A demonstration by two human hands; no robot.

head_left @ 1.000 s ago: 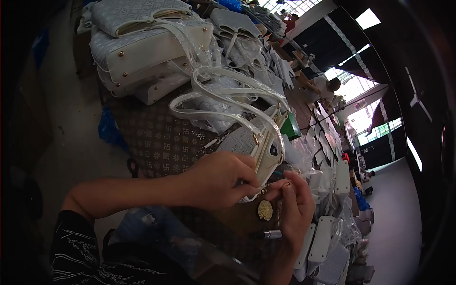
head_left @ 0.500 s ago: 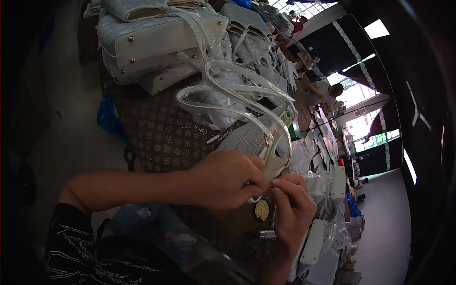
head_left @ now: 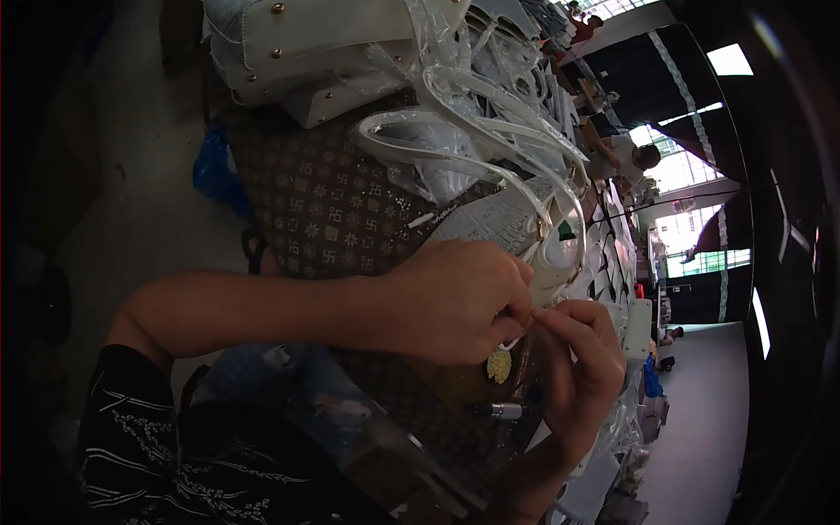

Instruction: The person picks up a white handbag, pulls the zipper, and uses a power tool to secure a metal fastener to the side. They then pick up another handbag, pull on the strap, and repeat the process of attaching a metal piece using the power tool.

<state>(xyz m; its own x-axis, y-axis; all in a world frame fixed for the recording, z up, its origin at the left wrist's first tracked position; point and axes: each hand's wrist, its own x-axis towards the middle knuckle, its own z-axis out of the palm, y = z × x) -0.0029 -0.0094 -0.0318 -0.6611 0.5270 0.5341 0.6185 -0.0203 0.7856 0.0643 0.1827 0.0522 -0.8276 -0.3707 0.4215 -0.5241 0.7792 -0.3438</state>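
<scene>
My left hand (head_left: 468,302) is closed in a fist, its fingertips meeting those of my right hand. A pinch of thumb and finger closes my right hand (head_left: 586,363); whatever lies between the fingertips is too small to name. A bit of white edging shows below my left fingers. Directly beyond the hands lies a white and grey handbag (head_left: 490,219), its long white handles (head_left: 525,149) looping away over the table. Near the fingertips sits a small heap of gold-coloured pieces (head_left: 499,366). A silver and black cylinder (head_left: 503,410) lies close to my right wrist.
Larger pale handbags (head_left: 341,39) with metal feet stand at the picture's top. The patterned brown tablecloth (head_left: 306,210) carries white scraps. A blue plastic bag (head_left: 219,171) hangs by the table edge. Another person (head_left: 626,162) is farther off. The picture is turned sideways.
The view has shifted, so the bags and table sit farther right and higher. Both hands stay together at the handbag, and my right fingers now show slightly more spread behind the pinch.
</scene>
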